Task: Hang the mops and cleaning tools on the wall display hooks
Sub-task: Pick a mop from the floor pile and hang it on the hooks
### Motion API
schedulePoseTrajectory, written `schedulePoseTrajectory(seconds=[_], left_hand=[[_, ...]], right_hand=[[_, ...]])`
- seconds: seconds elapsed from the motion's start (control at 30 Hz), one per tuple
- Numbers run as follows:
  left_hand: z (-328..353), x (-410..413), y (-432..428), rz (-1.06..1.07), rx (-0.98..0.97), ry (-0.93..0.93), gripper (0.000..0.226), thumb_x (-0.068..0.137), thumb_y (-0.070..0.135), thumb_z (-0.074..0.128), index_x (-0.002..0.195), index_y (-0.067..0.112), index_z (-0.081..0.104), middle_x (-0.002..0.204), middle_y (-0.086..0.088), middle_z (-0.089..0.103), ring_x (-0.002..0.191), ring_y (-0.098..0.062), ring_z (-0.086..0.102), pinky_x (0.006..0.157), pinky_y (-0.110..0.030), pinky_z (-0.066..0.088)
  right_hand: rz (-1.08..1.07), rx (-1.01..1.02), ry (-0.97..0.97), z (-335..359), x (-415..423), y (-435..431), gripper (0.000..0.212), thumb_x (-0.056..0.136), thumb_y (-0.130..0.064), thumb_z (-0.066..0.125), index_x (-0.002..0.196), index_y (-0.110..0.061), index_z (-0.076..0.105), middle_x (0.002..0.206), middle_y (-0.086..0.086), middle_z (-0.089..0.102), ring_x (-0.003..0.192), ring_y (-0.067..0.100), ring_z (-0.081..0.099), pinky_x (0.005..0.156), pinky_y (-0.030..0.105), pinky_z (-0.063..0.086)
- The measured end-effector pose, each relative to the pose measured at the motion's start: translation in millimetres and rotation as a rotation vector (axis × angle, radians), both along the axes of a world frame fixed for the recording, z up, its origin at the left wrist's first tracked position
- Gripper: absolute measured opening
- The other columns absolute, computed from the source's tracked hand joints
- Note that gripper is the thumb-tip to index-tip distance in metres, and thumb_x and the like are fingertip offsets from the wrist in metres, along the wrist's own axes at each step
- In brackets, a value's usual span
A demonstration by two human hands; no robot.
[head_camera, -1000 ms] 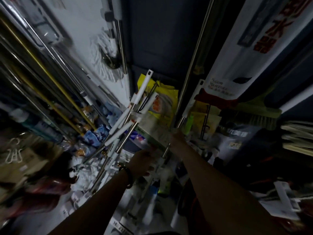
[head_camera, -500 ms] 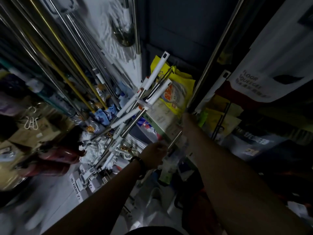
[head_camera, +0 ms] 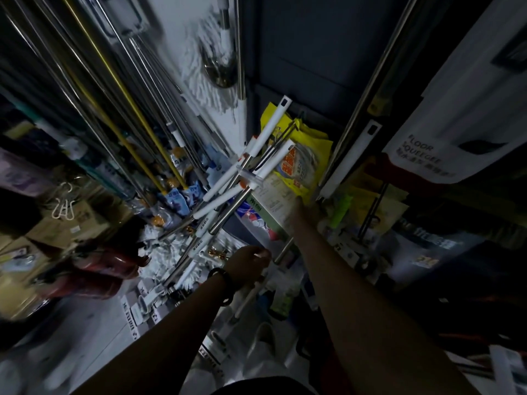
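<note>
A glossy yellow packet (head_camera: 302, 155) with crinkled plastic skin hangs at the middle of the wall. Below it and to its left, the left hand (head_camera: 248, 263), a dark beaded bracelet (head_camera: 221, 280) on its wrist, is curled tight round a thin pole (head_camera: 251, 297), which is matte white under the fist and bare polished steel just above it. Directly under the packet's lower edge, the right hand (head_camera: 306, 208) reaches up beside a flat printed carton (head_camera: 273, 201). It meets the foot of a flat white handle (head_camera: 350, 161) with a small slot at its top. Its fingers are hidden, so I cannot tell how far they are closed.

Left of the packet, and crossing its edge, leans a bundle of mop handles (head_camera: 228, 192), round steel tubes sleeved in smooth white plastic. Above and left of the packet a shaggy white string mop head (head_camera: 205, 67) hangs against the pale wall. Far left of it slants a slim yellow rod (head_camera: 122, 95) among grey metal poles.
</note>
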State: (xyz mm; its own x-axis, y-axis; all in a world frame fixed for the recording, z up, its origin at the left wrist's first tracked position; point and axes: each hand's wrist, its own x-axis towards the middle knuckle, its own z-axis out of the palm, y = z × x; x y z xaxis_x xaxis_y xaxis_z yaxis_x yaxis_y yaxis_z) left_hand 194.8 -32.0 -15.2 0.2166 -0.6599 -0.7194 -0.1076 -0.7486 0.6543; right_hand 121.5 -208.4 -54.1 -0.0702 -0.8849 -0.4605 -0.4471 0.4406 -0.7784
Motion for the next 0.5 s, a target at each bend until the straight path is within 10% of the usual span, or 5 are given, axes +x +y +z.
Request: schedulePoseTrajectory(seconds=[0.2, 0.37, 0.5], left_hand=[[5, -3, 20, 0.037, -0.007, 0.008, 0.032, 0.101, 0.020, 0.062, 0.132, 0.015, 0.060, 0.099, -0.002, 0.071, 0.086, -0.032, 0.075, 0.080, -0.052, 0.062], [5, 11, 59, -0.037, -0.033, 0.001, 0.046, 0.102, 0.024, 0.063, 0.145, 0.022, 0.048, 0.117, -0.014, 0.070, 0.082, -0.025, 0.069, 0.080, -0.046, 0.062], [6, 28, 98, -0.054, -0.094, 0.010, 0.063, 0.100, 0.013, 0.064, 0.155, 0.022, 0.035, 0.090, -0.002, 0.065, 0.071, -0.020, 0.064, 0.066, -0.037, 0.057]], right_hand=[[0.170, -0.104, 0.041, 8, -10, 64, 0.065, 0.099, -0.032, 0.051, 0.157, -0.005, 0.043, 0.164, 0.022, 0.031, 0.147, 0.038, 0.035, 0.115, 0.037, 0.032], [0.347, -0.331, 0.070, 15, -20, 144, 0.054, 0.107, -0.020, 0.054, 0.159, -0.010, 0.042, 0.161, 0.023, 0.035, 0.143, 0.037, 0.041, 0.112, 0.033, 0.038], [0.450, -0.425, 0.067, 29, -20, 207, 0.060, 0.108, -0.031, 0.056, 0.163, -0.018, 0.035, 0.163, 0.018, 0.035, 0.148, 0.032, 0.037, 0.119, 0.037, 0.037]])
